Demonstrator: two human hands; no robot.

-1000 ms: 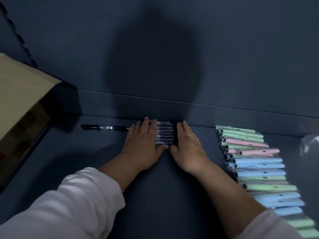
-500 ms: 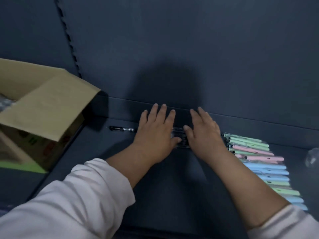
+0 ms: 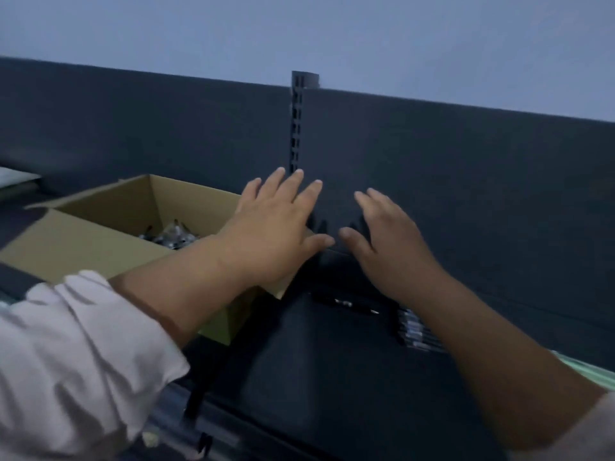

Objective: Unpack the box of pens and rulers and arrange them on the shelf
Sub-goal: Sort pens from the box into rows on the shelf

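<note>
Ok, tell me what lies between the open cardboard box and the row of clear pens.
Head view: one black pen with silver bands lies alone on the dark shelf, between the open brown cardboard box and the row of clear pens.

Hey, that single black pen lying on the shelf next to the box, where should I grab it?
Pinch the black pen mid-barrel from above, fingers behind, thumb in front. It lies flat along the shelf, apart from the row of pens, so both sides look free.
</note>
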